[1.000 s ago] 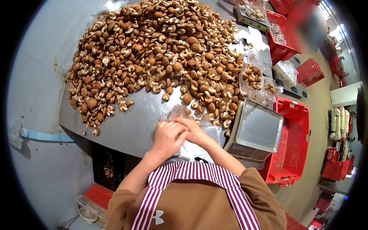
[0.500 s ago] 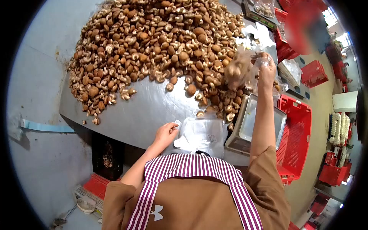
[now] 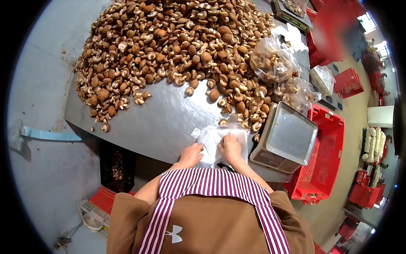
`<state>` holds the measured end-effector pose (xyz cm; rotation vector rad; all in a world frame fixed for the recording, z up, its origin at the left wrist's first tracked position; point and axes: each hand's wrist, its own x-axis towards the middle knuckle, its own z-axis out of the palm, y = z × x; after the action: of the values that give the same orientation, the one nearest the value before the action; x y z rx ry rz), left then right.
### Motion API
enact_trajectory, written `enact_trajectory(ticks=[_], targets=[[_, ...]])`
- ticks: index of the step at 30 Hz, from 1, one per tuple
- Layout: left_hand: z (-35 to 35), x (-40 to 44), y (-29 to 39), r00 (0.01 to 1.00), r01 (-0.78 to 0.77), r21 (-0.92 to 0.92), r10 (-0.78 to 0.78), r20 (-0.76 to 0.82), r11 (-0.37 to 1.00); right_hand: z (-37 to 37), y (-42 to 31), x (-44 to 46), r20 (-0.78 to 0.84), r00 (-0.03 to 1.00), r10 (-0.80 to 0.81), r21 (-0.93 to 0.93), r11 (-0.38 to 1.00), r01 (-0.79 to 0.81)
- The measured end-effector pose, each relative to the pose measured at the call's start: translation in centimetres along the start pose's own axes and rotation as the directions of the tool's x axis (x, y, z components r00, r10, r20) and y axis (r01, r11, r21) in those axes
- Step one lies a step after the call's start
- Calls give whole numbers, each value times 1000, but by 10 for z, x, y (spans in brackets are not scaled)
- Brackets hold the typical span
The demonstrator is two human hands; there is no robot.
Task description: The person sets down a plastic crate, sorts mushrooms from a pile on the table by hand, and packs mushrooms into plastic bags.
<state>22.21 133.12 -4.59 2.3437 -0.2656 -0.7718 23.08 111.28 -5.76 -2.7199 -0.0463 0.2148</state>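
Note:
A stack of clear plastic bags [image 3: 211, 141] lies flat at the table's near edge, with a printed white patch showing through. My right hand [image 3: 231, 150] is on the stack's right part, its curled fingers pressed together on the top bag. At the stack's left edge, my left hand [image 3: 191, 155] has its fingers bent inward; whatever is under the fingertips is hidden. A small white scrap [image 3: 196, 132] rests on the metal just beyond it. To the right, a filled bag of mushrooms [image 3: 274, 61] leans against the heap, above another filled bag [image 3: 294, 94].
A big heap of brown mushrooms [image 3: 177, 46] covers the far part of the metal table [image 3: 156, 122]. Right of the bags stands a scale [image 3: 292, 133] with a steel pan. Beyond it is a red crate [image 3: 321, 161]. Another scale [image 3: 292, 16] holds a bag at the far right.
My right hand has let go of the filled mushroom bag by the heap and come back to the plastic bags. The white scrap has left my left hand and lies on the table.

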Motion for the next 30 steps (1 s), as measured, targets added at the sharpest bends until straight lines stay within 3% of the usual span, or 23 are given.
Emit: enact_trajectory(ticks=[3,6,8,9,10,13,15,16,17,18,19,20,21,23,24,26,27,28,30], targets=[[9,3,-8,996,-65,83,70,-61,994,28,2,-8,3,1000,-12,-16,1000,12],[8,6,-6,1000,-22,125,24,-12,992,16,1,-3,1,1000,-10,139,990,9],[8,3,-9,998,-52,107,56,-35,993,4,10,0,-94,995,-32,255,965,55],[9,1,-11,994,-85,93,91,-54,992,1,20,3,-70,997,32,266,964,-12],[11,1,-12,995,-81,90,86,-59,993,-18,23,9,-182,983,-3,213,976,43],[22,6,-22,991,-71,86,80,-108,994,-37,34,15,-152,981,123,288,955,-75],[35,13,-38,995,-33,50,38,-90,998,-37,27,12,-34,999,27,133,991,-23],[36,11,-42,997,16,32,-14,-75,999,-14,35,3,70,997,33,160,986,-44],[39,13,-43,998,38,12,-37,-56,999,14,46,-7,79,984,-158,104,983,149],[33,16,-36,990,142,-53,-141,17,988,36,37,-19,57,995,-83,-9,996,83],[39,18,-46,998,59,18,-59,-14,998,36,17,-25,67,997,-43,131,991,34],[40,26,-48,1000,24,93,-24,4,995,78,30,-31,-152,960,-236,182,948,262],[46,25,-56,998,-11,67,15,-60,998,48,7,-31,-82,980,-184,222,955,198],[26,22,-33,999,44,98,-43,-15,994,39,-2,-26,-1,996,-85,184,979,84],[20,20,-23,997,78,113,-79,3,991,37,-1,-22,20,997,-80,178,981,75],[26,24,-32,997,-23,140,33,-67,990,28,6,-17,-4,996,-83,142,986,83],[28,27,-36,999,-12,164,18,-37,986,27,8,-17,9,994,-112,108,988,110],[12,19,-13,996,-71,142,78,-49,987,26,9,-18,-1,995,-103,110,989,103],[4,14,-1,1000,-23,130,26,-16,991,29,11,-19,-21,997,-81,143,986,83]])
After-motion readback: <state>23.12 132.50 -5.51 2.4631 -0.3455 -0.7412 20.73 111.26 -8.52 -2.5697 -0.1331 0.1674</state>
